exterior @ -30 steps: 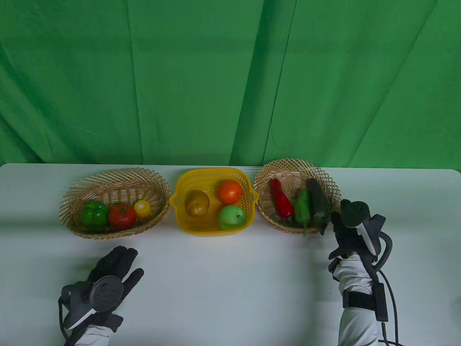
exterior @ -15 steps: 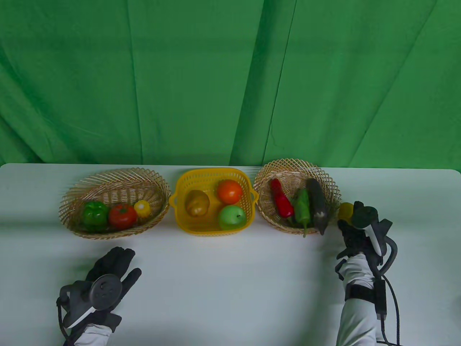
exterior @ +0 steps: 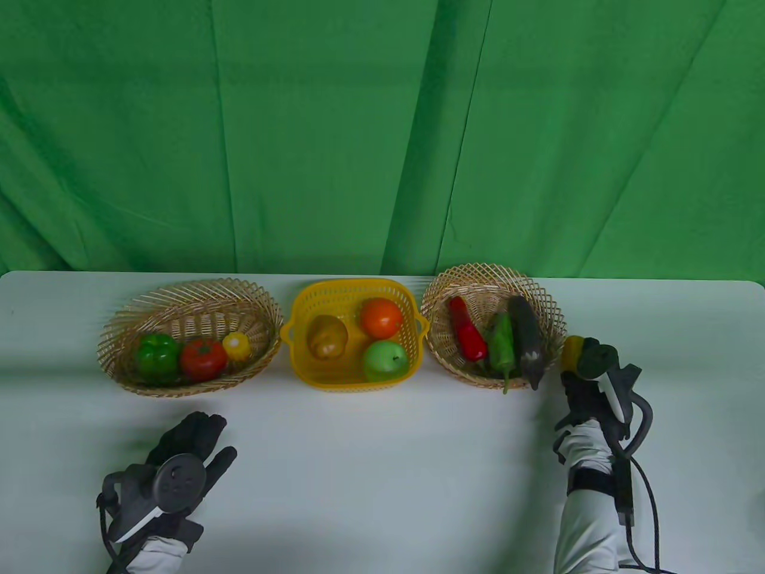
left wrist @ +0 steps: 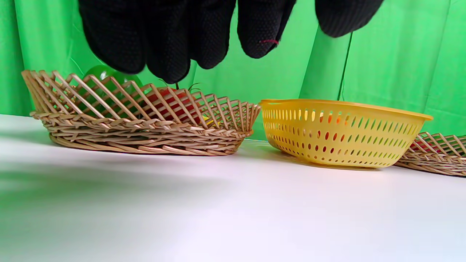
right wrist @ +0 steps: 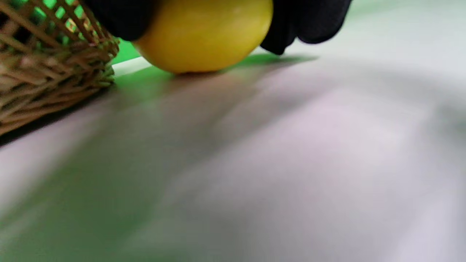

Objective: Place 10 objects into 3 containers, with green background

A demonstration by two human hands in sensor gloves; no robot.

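A yellow round fruit point(exterior: 572, 348) rests on the white table just right of the right wicker basket point(exterior: 490, 276). My right hand point(exterior: 583, 373) grips it; in the right wrist view the fruit point(right wrist: 204, 32) touches the table with black fingers point(right wrist: 309, 22) on both sides. That basket holds a red chili point(exterior: 467, 335), a green pepper point(exterior: 502, 347) and a dark eggplant point(exterior: 529, 341). My left hand point(exterior: 197, 436) is open and holds nothing, in front of the left wicker basket point(exterior: 191, 298); its fingers point(left wrist: 171, 40) hang spread in the left wrist view.
The left basket holds a green bell pepper point(exterior: 156, 354), a tomato point(exterior: 203, 359) and a small yellow fruit point(exterior: 236, 345). The yellow plastic basket point(exterior: 352, 287) holds a brownish pear point(exterior: 327, 338), an orange point(exterior: 381, 317) and a green apple point(exterior: 385, 360). A green curtain hangs behind.
My right hand moved right from the right basket's edge, uncovering the yellow fruit, and its fingers have closed around it. My left hand has barely moved.
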